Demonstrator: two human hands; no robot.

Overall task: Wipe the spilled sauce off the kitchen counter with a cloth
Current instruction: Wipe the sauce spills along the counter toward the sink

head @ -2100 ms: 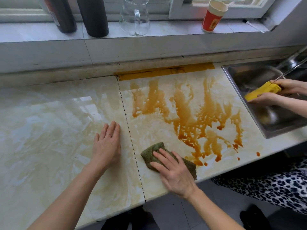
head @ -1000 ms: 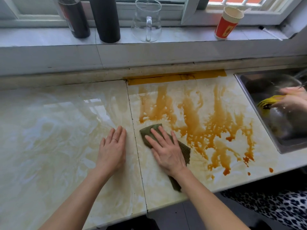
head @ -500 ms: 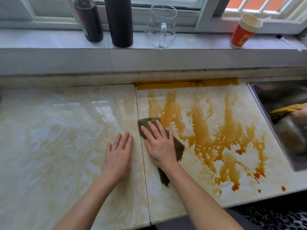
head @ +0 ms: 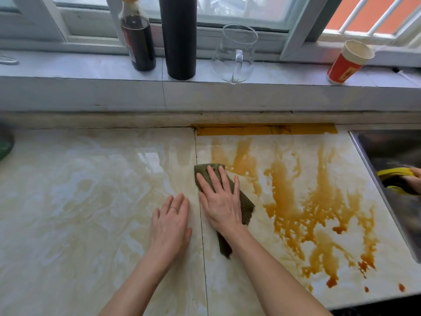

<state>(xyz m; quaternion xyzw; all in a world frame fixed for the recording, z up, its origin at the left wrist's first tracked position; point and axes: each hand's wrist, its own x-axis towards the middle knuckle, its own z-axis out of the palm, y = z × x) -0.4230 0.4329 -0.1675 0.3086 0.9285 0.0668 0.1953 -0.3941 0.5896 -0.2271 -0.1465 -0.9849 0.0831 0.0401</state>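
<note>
Orange-brown sauce is spilled in streaks over the right slab of the pale marbled counter. A dark green cloth lies at the spill's left edge, just right of the seam between the slabs. My right hand presses flat on the cloth with straight, spread fingers. My left hand rests flat on the bare counter just left of the seam, with a ring on one finger.
A steel sink is set in at the right, where another person's hand holds a yellow cloth. On the window sill stand a dark sauce bottle, a black cylinder, a glass jug and a red paper cup.
My right hand has pushed the green cloth away from the counter's front edge, up along the spill's left side. My left hand has stayed flat beside the seam.
</note>
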